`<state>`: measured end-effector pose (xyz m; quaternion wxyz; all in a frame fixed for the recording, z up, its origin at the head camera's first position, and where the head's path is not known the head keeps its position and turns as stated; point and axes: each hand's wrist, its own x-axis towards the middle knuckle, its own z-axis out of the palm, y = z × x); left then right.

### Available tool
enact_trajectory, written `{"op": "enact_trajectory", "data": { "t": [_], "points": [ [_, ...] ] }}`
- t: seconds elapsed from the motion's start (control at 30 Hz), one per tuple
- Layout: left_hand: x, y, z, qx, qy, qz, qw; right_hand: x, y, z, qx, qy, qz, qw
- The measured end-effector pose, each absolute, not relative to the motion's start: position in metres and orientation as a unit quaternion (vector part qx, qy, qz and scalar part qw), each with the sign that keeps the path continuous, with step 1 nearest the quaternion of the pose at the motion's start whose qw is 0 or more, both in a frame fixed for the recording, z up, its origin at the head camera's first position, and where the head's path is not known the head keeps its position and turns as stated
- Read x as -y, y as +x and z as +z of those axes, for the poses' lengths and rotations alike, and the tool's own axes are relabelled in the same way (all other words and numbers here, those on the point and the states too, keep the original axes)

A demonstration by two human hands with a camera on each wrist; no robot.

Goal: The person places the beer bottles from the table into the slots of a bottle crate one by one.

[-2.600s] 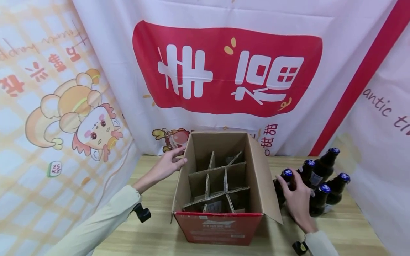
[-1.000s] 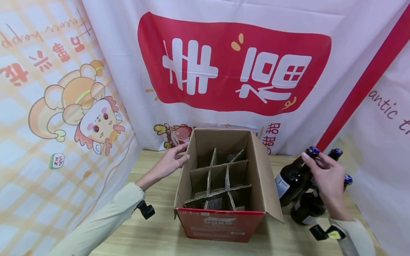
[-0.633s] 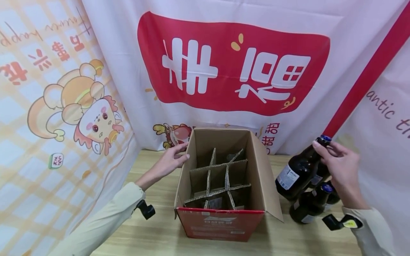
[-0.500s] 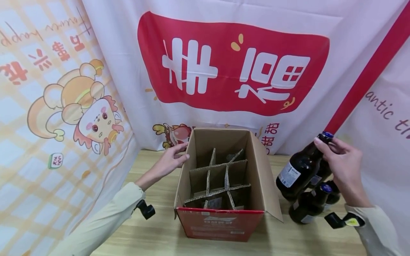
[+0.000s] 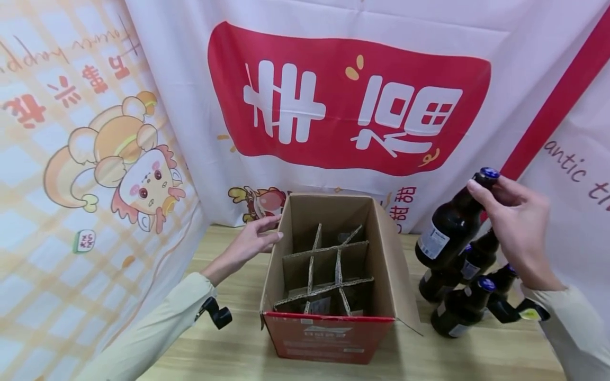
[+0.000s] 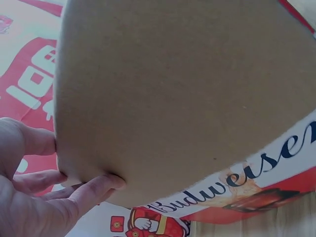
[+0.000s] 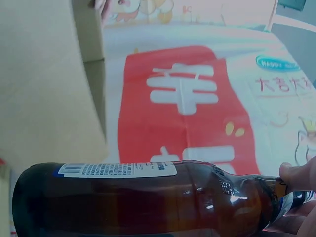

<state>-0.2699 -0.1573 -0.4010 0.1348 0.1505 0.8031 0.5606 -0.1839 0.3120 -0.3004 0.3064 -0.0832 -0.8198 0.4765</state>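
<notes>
My right hand (image 5: 521,227) grips a dark brown beer bottle (image 5: 450,227) by its neck, just under the blue cap. The bottle tilts, its base toward the box, and hangs above several others. In the right wrist view, the glass bottle (image 7: 148,202) with its white label lies across the bottom. To the left, my left hand (image 5: 245,246) touches the side of an opened red Budweiser carton (image 5: 329,338) with fairly straight fingers. The left wrist view has those fingers (image 6: 94,192) against the brown flap (image 6: 173,94). Cardboard dividers (image 5: 329,251) split the carton's inside into cells.
Several capped bottles (image 5: 459,315) stand close together on the wooden table (image 5: 224,344), right of the carton. The carton's right flap (image 5: 393,264) sticks out toward them. Printed cloth (image 5: 476,32) hangs behind and along both sides.
My right hand has taken hold of a bottle from the group, moved it right and raised it higher above the others. The left hand stays at the carton.
</notes>
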Motion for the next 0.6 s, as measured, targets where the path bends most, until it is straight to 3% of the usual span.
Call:
{"op": "enact_trajectory", "data": {
  "t": [0.37,0.6],
  "points": [
    [0.157,-0.276,-0.382,-0.799,0.1,0.559,0.196,-0.268,-0.192,-0.268,0.827,-0.028,0.486,0.279],
    [0.152,-0.277,-0.376,-0.792,0.092,0.564,0.215,-0.231,-0.201,-0.257,0.825,0.044,0.473,0.306]
  ]
}}
